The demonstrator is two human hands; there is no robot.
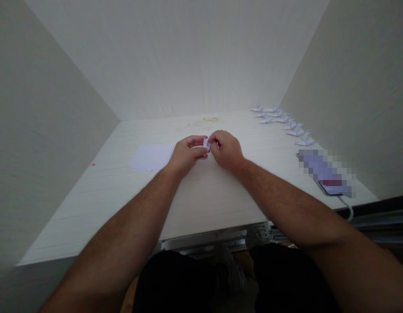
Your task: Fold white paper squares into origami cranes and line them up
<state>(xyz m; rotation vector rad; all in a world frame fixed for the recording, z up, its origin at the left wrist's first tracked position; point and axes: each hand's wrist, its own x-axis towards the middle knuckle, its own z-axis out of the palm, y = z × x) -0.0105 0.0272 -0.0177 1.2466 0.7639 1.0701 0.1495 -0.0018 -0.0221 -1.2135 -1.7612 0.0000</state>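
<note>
My left hand (186, 153) and my right hand (225, 150) meet over the middle of a white table (100, 208). Both pinch a small folded piece of white paper (206, 144) between their fingertips. The paper is mostly hidden by the fingers. A flat sheet of white paper (151, 157) lies on the table just left of my left hand.
Several small folded paper figures (282, 121) lie in a row along the right wall. A phone (327, 174) with a white cable (347, 208) rests at the table's right front corner. White walls enclose the table on three sides. A faint stain (206, 120) marks the far surface.
</note>
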